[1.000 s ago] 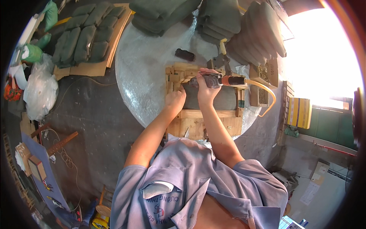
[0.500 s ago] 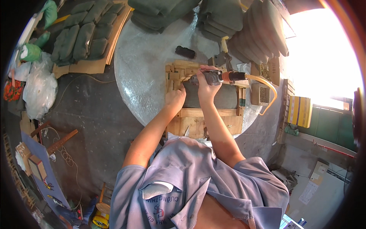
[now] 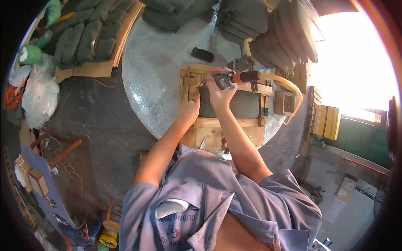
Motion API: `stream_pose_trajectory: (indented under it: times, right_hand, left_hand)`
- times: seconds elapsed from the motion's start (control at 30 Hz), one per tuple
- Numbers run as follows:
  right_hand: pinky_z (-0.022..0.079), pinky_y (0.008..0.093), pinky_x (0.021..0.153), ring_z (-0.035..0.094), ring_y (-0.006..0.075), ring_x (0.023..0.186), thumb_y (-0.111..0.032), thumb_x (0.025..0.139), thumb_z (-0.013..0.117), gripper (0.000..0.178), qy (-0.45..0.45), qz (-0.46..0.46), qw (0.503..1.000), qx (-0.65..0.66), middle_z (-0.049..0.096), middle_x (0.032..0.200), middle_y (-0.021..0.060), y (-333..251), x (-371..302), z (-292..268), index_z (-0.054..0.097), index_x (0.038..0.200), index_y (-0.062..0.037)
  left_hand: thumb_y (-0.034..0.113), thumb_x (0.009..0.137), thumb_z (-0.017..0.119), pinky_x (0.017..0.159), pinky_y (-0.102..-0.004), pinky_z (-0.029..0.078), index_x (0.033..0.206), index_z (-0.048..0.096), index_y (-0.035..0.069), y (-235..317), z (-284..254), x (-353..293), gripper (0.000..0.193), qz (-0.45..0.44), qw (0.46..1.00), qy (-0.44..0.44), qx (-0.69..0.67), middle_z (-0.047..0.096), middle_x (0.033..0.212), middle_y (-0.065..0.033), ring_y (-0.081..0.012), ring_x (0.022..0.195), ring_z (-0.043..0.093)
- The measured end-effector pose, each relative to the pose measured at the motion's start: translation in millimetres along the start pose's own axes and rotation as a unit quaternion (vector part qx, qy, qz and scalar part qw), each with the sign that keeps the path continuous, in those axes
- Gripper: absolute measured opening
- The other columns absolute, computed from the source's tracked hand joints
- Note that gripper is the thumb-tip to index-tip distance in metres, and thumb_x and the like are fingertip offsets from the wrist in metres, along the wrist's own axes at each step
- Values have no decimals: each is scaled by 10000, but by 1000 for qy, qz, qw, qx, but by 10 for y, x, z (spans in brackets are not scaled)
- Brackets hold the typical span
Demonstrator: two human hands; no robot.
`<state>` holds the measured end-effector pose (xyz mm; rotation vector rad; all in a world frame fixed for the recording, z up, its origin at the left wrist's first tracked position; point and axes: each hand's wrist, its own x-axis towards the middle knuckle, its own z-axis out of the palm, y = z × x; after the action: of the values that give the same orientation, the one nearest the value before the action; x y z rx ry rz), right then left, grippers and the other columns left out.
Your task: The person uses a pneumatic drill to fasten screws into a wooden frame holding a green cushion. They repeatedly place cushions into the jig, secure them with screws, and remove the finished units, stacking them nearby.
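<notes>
Driver pointing at wood frame's L end

R hand gripping it over frame; L hand hovering/resting nearby, can't tell if holding anything. Open box R holding small pcs. Wrapped round table supporting frame; cushions standing behind.

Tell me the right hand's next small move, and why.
Probably ease the orange-collared grey handheld tool slightly toward the left side of the pale wooden frame: the right hand grips it, its nose points there, and the left hand is close by. Tip contact is unclear.
</notes>
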<state>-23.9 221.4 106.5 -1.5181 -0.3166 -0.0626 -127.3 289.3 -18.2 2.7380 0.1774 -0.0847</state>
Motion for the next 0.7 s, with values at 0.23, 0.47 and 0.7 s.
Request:
stream_pose_trajectory:
  times: [0.23,0.47,0.7]
  right_hand:
    - [585,309,805,697,148,912,90,861,749,298,-32,-8,999,-26,732,1017,97,-79,-28,121,614,1110,-3]
    - [548,273,771,661,96,822,66,856,763,176,-52,17,998,-34,716,921,25,47,-56,162,672,978,-21]
    - [542,262,775,656,80,855,29,887,771,191,-13,16,999,-25,718,941,7,-328,98,-43,712,1060,-25]
  left_hand:
    - [197,987,667,575,-508,612,1504,578,130,-14,150,-77,529,-18,998,25,-52,744,729,-181,-389,644,752]
    - [198,1032,653,577,-463,594,1365,624,98,-53,56,-203,349,-33,978,130,-162,729,747,-170,-344,654,738]
    - [337,1120,608,818,-446,626,1303,613,12,-111,-359,-371,373,-248,575,149,-765,730,1111,-157,-296,935,749]
